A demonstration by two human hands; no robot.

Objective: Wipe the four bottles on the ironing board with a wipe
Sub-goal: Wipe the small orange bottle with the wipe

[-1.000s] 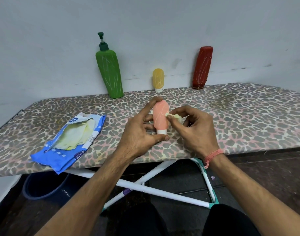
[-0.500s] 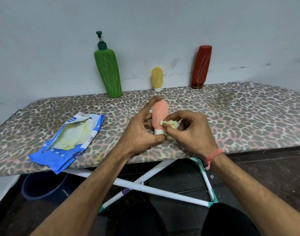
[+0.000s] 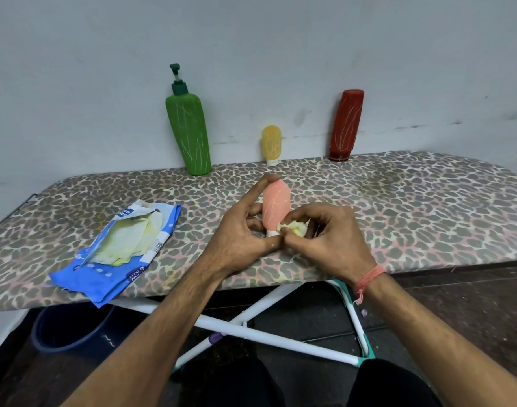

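Note:
My left hand [image 3: 239,230] holds a small pink bottle [image 3: 275,204] cap-down over the ironing board [image 3: 412,212], forefinger on its top and thumb at its white cap. My right hand [image 3: 324,239] pinches a crumpled yellowish wipe [image 3: 294,227] against the bottle's lower right side. At the back, against the wall, stand a green pump bottle [image 3: 189,133], a small yellow bottle [image 3: 271,145] and a dark red bottle [image 3: 346,124]. All carry pale scratch-like marks.
An opened blue wipes pack [image 3: 116,254] lies on the board's left front, with pale wipes showing. Under the board are white crossed legs [image 3: 251,327] and a dark blue bucket [image 3: 66,330] at the left. The wall stands right behind the bottles.
My right hand has slid the wipe down the pink bottle from its upper part to near the cap. The left hand keeps its hold.

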